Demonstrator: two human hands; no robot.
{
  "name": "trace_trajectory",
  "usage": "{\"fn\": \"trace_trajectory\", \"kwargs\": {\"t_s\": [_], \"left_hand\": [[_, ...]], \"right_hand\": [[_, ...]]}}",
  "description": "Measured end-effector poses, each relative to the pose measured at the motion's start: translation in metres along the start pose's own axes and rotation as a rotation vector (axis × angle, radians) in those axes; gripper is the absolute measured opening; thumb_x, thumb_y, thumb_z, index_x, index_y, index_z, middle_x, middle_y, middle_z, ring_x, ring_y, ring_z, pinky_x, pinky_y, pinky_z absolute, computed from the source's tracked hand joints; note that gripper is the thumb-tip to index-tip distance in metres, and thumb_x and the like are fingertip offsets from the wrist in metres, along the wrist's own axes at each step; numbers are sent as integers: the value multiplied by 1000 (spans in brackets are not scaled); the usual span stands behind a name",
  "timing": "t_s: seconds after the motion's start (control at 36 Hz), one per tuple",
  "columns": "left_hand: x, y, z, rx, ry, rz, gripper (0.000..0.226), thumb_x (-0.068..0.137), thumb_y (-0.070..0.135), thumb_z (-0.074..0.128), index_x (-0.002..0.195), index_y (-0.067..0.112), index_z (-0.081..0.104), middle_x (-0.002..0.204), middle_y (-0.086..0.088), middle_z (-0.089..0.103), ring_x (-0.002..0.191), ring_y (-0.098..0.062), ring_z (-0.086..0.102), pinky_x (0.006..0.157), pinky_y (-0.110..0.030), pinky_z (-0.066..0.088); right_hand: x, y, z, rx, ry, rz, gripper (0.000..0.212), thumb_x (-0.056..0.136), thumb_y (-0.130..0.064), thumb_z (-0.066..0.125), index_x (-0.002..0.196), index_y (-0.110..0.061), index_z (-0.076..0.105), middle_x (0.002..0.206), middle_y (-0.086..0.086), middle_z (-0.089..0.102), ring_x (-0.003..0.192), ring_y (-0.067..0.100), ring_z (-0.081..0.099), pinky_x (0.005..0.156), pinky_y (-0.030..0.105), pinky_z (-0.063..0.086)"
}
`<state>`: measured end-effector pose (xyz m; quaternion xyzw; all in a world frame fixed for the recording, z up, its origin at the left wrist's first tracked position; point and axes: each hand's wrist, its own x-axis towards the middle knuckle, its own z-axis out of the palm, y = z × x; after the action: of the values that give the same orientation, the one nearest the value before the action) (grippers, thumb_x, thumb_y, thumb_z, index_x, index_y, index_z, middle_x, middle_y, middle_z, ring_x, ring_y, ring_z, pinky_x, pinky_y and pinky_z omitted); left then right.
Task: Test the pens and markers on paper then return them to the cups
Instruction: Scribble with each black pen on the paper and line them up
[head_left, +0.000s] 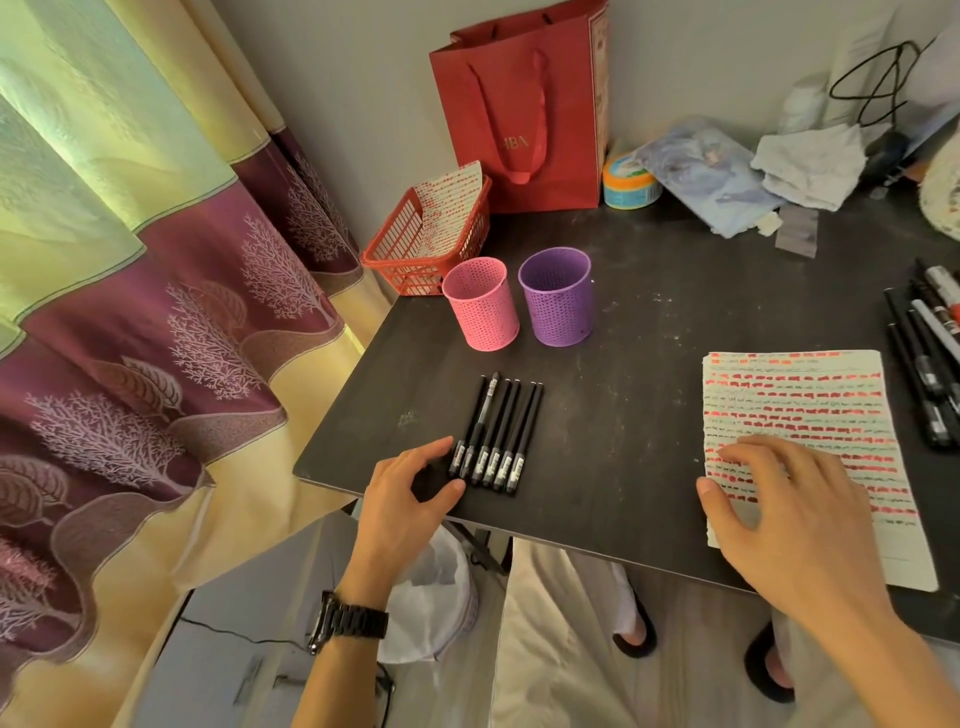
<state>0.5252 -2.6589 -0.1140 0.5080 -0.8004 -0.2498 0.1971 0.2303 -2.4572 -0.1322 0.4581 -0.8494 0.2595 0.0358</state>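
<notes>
Open tabletop (613, 415) btw pen row (496, 434) & paper (810, 415); pink cup (482, 310) + purple cup (557, 296) stand behind pens, red basket (415, 260) crowds corner.

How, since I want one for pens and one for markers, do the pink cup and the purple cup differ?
The pink cup is pink, the purple cup purple. The pink cup stands left, beside the red basket; the purple cup stands right, nearer the paper. The purple cup looks slightly wider than the pink cup. Both stand upright, perforated, no pens sticking out.
</notes>
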Motion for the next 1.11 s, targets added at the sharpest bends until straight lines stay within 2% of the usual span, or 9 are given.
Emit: {"fn": "trace_trajectory", "kwargs": {"t_s": [0.11,0.19,0.44,0.56,0.64,0.78,0.97,1.11], "left_hand": [[3,-1,1,-2,-5,12,44,87,30,76,124,50,63,109,39,56,116,4,41,82,-5,35],[5,-3,1,4,-13,33,42,88,27,76,122,48,64,111,39,57,117,1,42,85,-7,34],[5,-1,1,18,-9,69,39,89,23,74,120,44,66,118,36,58,119,-1,42,88,-8,32],[4,0,3,19,-1,88,39,88,25,75,119,47,67,121,36,57,119,0,42,97,-16,32],[4,0,3,21,8,91,37,88,26,75,118,46,68,121,36,57,118,1,42,93,-9,31],[5,-1,4,35,2,96,37,90,25,73,118,48,67,121,37,56,117,2,41,90,-7,31],[4,0,4,21,4,93,37,89,24,74,118,47,67,121,36,58,117,2,41,94,-12,31],[3,1,4,20,10,87,38,89,24,74,119,46,67,120,35,59,117,0,44,91,-9,32]], "right_hand": [[0,2,1,7,10,-2,37,84,-40,68,112,-16,66,117,8,64,105,31,53,82,48,48],[0,1,1,-2,9,2,37,83,-38,73,112,-17,66,116,8,64,105,30,54,83,49,48],[0,2,3,-4,28,-1,36,82,-39,73,110,-18,67,115,6,65,104,30,55,81,48,48],[1,2,4,-8,55,-5,38,82,-47,60,107,-19,67,113,5,66,101,29,55,79,46,49],[1,2,4,-8,57,-5,37,81,-46,65,107,-18,68,113,5,66,101,29,56,79,46,49],[1,2,3,-3,32,-5,45,83,-51,53,108,-18,68,114,6,66,102,30,57,81,47,49],[0,4,6,-3,51,-10,36,81,-40,72,108,-16,68,113,7,66,101,30,56,79,46,48],[1,4,9,-10,83,-21,37,81,-44,65,107,-17,68,113,6,66,101,29,54,78,46,48]]}}
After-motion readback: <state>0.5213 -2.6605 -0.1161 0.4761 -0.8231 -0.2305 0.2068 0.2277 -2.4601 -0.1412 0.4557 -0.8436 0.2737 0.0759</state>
